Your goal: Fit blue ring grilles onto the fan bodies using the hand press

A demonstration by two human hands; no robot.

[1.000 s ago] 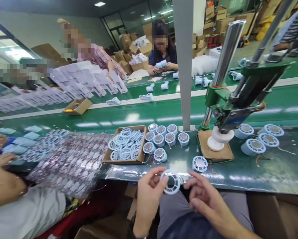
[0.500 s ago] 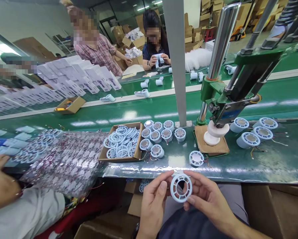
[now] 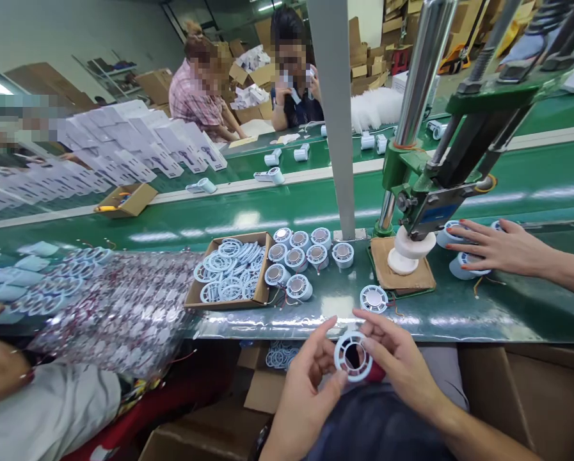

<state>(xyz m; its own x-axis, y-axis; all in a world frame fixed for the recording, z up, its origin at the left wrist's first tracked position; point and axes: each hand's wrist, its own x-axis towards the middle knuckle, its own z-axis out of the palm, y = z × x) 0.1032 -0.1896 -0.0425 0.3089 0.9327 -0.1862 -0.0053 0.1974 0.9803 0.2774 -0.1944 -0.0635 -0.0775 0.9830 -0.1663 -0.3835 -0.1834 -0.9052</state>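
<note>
My left hand [image 3: 313, 387] and my right hand [image 3: 402, 358] hold a pale blue slotted plastic ring [image 3: 339, 362] between them, above my lap and close to the table edge. The left thumb presses low on its rim, and the right thumb lies over its upper right side. Whether the ring is fitted to a deeper body behind it cannot be seen. Just beyond my fingers, on the table, stands a round blue motor housing [image 3: 374, 298] with a silver centre and thin wires. Similar rings fill a cardboard tray [image 3: 226, 305] to the left.
Several motor housings [image 3: 296, 258] stand beside the tray. A green press [image 3: 430, 192] with a white pad stands over a brown board [image 3: 382, 272]. At right, a co-worker's hand [image 3: 507, 250] covers more housings. Bubble wrap [image 3: 123, 307] lies at left, near another person's sleeve [image 3: 66, 403].
A co-worker's hand has come in from the right onto the housings there. My fingers have shifted around the ring, the right thumb moving up its rim. Across the belt, one person has bent down.
</note>
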